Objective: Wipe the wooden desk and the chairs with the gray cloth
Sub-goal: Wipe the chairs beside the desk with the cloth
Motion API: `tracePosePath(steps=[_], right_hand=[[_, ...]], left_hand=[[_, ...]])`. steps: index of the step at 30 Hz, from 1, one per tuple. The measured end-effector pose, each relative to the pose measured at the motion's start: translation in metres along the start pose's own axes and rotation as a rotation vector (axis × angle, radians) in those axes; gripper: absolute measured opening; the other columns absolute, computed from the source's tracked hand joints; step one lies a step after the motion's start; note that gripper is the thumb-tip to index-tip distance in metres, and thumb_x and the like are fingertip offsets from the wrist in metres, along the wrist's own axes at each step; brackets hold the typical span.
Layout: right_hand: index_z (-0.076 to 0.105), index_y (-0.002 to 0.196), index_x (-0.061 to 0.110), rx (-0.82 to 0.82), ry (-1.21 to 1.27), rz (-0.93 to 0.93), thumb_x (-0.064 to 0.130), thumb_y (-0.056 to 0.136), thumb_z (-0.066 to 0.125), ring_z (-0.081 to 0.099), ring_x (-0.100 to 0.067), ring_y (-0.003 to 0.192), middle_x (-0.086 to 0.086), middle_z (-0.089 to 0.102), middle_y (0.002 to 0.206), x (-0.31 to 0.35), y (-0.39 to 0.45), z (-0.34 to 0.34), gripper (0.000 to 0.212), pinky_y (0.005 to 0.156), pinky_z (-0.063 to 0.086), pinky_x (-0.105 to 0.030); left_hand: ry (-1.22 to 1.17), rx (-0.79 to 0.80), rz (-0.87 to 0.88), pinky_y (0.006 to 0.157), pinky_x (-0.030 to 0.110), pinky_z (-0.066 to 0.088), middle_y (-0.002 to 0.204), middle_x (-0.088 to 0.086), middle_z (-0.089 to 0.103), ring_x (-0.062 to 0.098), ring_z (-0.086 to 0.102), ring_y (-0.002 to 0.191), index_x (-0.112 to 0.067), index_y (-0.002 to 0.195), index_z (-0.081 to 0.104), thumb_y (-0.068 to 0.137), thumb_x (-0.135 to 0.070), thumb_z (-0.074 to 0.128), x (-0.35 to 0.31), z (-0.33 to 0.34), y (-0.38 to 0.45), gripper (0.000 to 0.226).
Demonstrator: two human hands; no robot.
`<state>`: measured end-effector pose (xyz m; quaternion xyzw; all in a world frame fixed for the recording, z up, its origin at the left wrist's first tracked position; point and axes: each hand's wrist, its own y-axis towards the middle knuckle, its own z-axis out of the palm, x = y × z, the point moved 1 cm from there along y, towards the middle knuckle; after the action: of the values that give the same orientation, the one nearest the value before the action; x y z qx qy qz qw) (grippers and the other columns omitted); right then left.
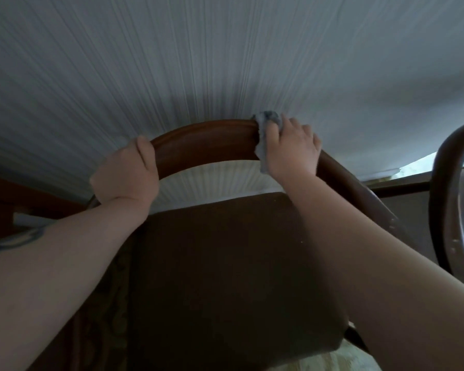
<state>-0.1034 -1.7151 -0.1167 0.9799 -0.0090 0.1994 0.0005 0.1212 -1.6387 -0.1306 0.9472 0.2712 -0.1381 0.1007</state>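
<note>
A wooden chair with a curved brown top rail (204,140) and a dark seat (225,263) stands right below me. My left hand (126,175) grips the left part of the rail, fingers curled over its top. My right hand (292,148) holds the gray cloth (265,124) wrapped over the rail's right part, pressing it against the wood. The cloth sticks out above and below my fingers. No desk is in view.
A pale striped wall (225,62) fills the view behind the chair. A second chair's dark curved back (447,183) stands at the right edge. Reddish wood (0,210) shows at the far left.
</note>
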Motion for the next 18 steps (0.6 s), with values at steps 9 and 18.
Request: tracePosePath(steps=[9, 18], right_hand=[[0.027, 0.15, 0.014, -0.175, -0.132, 0.18, 0.038, 0.104, 0.021, 0.015, -0.028, 0.145, -0.009, 0.027, 0.156, -0.007, -0.026, 0.023, 0.052, 0.119, 0.0, -0.047], [0.052, 0.137, 0.014, -0.025, 0.258, -0.698, 0.004, 0.087, 0.057, 0.02, -0.027, 0.143, -0.012, 0.032, 0.154, 0.143, -0.106, 0.099, 0.052, 0.119, 0.014, -0.045]], left_hand=[[-0.161, 0.185, 0.07, 0.077, 0.03, 0.042, 0.111, 0.003, 0.061, 0.018, 0.058, 0.096, -0.02, 0.127, 0.051, 0.102, -0.044, 0.017, 0.05, -0.022, -0.027, 0.048], [-0.011, 0.126, -0.067, 0.05, 0.028, 0.03, 0.077, -0.005, 0.053, 0.012, 0.049, 0.065, -0.024, 0.094, 0.047, 0.099, -0.049, 0.015, 0.098, -0.027, -0.065, 0.041]])
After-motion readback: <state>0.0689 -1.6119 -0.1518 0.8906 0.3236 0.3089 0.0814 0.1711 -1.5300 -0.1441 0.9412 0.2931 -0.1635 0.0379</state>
